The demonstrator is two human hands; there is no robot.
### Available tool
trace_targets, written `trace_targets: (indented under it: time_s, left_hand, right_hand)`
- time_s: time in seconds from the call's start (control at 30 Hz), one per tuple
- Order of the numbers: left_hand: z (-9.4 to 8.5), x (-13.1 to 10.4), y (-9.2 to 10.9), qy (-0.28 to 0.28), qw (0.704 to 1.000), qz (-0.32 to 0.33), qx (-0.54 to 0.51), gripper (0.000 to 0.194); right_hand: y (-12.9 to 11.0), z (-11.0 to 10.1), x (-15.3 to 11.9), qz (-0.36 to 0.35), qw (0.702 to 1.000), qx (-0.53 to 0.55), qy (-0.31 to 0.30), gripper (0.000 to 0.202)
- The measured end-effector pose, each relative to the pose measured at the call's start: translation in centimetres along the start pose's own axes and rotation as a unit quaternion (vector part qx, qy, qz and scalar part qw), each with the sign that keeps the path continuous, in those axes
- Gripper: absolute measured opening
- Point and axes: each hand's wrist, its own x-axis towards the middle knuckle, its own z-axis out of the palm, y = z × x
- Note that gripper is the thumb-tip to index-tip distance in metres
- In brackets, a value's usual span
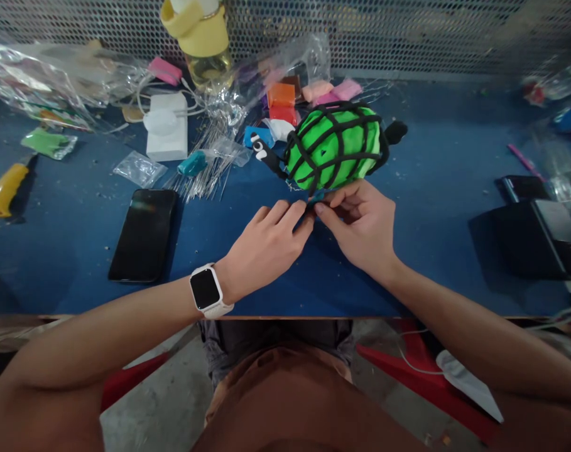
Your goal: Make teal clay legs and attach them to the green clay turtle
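Observation:
A turtle figure [337,147] has a green shell crossed by black strips, a black head with white eyes pointing left and a black part at its right end. Just below the shell, my left hand [278,242] and my right hand [360,226] meet with fingertips pinched around a small blue piece [316,198]. That piece lies at the shell's lower edge, partly hidden by the fingers. My left wrist wears a white watch [206,289].
Left of my hands lie a black phone [144,235], thin wires [210,169], a white charger [166,129] and a yellow-handled cutter [7,188]. Behind stand a yellow-topped bottle [200,44] and colored clay packs [281,97]. A black box [525,242] is at right.

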Motion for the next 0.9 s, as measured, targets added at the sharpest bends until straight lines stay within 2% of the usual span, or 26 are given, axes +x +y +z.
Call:
trace_targets:
  time_s: [0.17,0.27,0.43,0.53,0.9]
  left_hand:
    - [0.4,0.2,-0.2,0.008,1.0,-0.002,-0.025,0.033]
    - [0.5,0.6,-0.6,0.018,0.997,-0.017,-0.068,0.022]
    - [0.6,1.1,-1.2,0.015,0.99,-0.094,-0.1,0.012]
    - [0.8,1.3,-1.3,-0.002,0.987,-0.122,-0.101,0.012]
    - [1.3,2.0,-1.0,-0.036,0.982,-0.156,-0.101,0.014]
  right_hand:
    - [0.2,-0.1,-0.2,0.0,1.0,-0.001,-0.004,0.032]
    - [0.2,0.0,-0.2,0.004,1.0,-0.006,0.001,0.031]
    - [0.1,0.0,-0.2,-0.001,1.0,-0.005,0.007,0.026]
    - [0.0,0.0,-0.1,0.003,1.0,-0.005,-0.003,0.024]
    - [0.1,0.2,0.1,-0.011,1.0,0.017,-0.014,0.027]
